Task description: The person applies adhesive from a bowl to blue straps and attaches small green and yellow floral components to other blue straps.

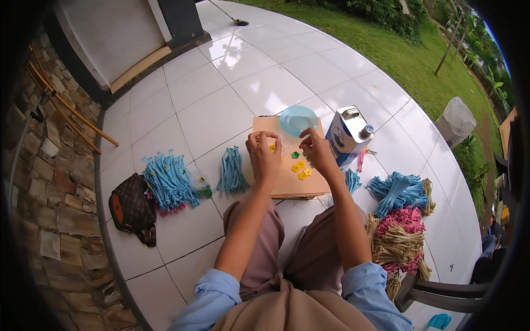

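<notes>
In front of me is a flat peach-coloured board. Over its left side my left hand has curled fingers, with a small yellow flower-shaped piece showing between thumb and fingers. My right hand is raised over the board's right side in a pinch; whatever its fingertips hold is too small to make out. Between the hands lie several yellow flower pieces and green ones. At the board's far edge sits a translucent blue dish, just beyond my right fingertips.
Right of the board stands a metal can. Bundles of blue, pink and tan strands lie farther right. On the left are blue bundles, a smaller bundle and a brown bag. A chair-like dark frame is near right.
</notes>
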`<state>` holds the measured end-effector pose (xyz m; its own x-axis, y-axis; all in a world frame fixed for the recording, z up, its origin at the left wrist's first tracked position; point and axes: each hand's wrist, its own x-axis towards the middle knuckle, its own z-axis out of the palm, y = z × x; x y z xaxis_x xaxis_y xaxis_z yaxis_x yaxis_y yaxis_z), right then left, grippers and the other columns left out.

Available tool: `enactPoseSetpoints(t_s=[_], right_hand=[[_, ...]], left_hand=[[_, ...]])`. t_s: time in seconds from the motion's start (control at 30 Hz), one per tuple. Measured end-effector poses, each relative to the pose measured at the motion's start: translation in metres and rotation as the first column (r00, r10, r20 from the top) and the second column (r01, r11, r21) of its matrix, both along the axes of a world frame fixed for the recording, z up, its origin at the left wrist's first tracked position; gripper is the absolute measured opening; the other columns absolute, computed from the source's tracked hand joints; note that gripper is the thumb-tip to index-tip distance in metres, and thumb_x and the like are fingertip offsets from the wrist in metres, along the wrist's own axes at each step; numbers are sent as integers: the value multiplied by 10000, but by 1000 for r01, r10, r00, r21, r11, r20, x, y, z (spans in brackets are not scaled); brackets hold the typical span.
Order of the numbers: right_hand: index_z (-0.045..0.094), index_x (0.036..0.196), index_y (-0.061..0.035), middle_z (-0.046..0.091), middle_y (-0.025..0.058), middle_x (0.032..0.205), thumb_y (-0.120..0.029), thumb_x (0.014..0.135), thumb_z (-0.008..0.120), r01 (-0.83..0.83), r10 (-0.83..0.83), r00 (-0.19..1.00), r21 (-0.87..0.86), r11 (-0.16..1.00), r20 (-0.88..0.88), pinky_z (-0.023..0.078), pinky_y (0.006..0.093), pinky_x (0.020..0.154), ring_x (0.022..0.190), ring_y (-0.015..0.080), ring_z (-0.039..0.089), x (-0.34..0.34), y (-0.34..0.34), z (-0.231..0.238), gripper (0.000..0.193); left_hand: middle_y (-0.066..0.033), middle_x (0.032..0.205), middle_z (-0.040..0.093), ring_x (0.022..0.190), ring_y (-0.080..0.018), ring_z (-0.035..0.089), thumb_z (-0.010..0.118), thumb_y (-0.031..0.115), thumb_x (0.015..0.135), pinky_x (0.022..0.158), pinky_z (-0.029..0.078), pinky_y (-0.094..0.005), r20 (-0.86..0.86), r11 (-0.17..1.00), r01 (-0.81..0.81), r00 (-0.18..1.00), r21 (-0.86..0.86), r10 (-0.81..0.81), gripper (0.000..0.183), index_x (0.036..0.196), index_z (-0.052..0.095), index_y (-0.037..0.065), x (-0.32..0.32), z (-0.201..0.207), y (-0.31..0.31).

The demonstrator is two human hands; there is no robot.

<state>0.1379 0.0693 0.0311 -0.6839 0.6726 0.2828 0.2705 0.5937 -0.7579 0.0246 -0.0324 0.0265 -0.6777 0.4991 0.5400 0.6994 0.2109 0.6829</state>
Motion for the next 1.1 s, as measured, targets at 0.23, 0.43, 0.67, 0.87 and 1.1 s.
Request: enactPoseSetpoints(t_s=[0.23, 0.43, 0.67, 0.87, 1.1], right_hand=[[460, 963, 4, 644, 195, 819, 71, 768, 501, -156, 136, 956, -59, 986, -261, 497, 368, 675, 763, 310, 643, -65, 1, -31, 210], [384, 968, -13, 566, 228, 687, 81, 689, 558, -47, 47, 999, 87, 995, -1, 436, 473, 591, 657, 424, 561, -76, -15, -67, 342], [348, 988, -29, 593, 224, 703, 61, 686, 627, -43, 38, 997, -77, 996, -62, 456, 448, 571, 705, 402, 602, -73, -12, -55, 421], [350, 995, -26, 641, 163, 678, 45, 685, 691, -66, 47, 996, -239, 969, -82, 494, 317, 577, 658, 265, 658, -62, -10, -34, 467], [361, 994, -32, 644, 142, 717, 22, 703, 708, -203, 173, 978, -325, 924, -118, 490, 281, 658, 715, 196, 647, -57, -5, -27, 456]], left_hand=[[-250, 1056, 540, 977, -420, 530, 611, 128, 782, 857, 428, -460, 417, 908, 80, 902, -412, 110, 511, 1193, 331, 6, -40, -41, 17], [-263, 912, 609, 872, -421, 589, 558, 87, 794, 776, 466, -479, 313, 864, 188, 949, -468, -37, 434, 1174, 362, 12, -48, -54, 9], [-218, 927, 628, 865, -411, 597, 592, 121, 786, 738, 468, -455, 335, 898, 184, 941, -400, -44, 384, 1136, 435, 104, -48, -56, 4], [-202, 898, 633, 861, -386, 605, 624, 193, 788, 739, 476, -445, 349, 926, 253, 925, -280, -147, 337, 1095, 521, 99, -52, -52, 3], [-108, 774, 655, 719, -144, 641, 692, 150, 757, 640, 482, -267, 751, 935, 355, 612, 19, -247, 370, 1107, 590, 88, -59, -37, -13]])
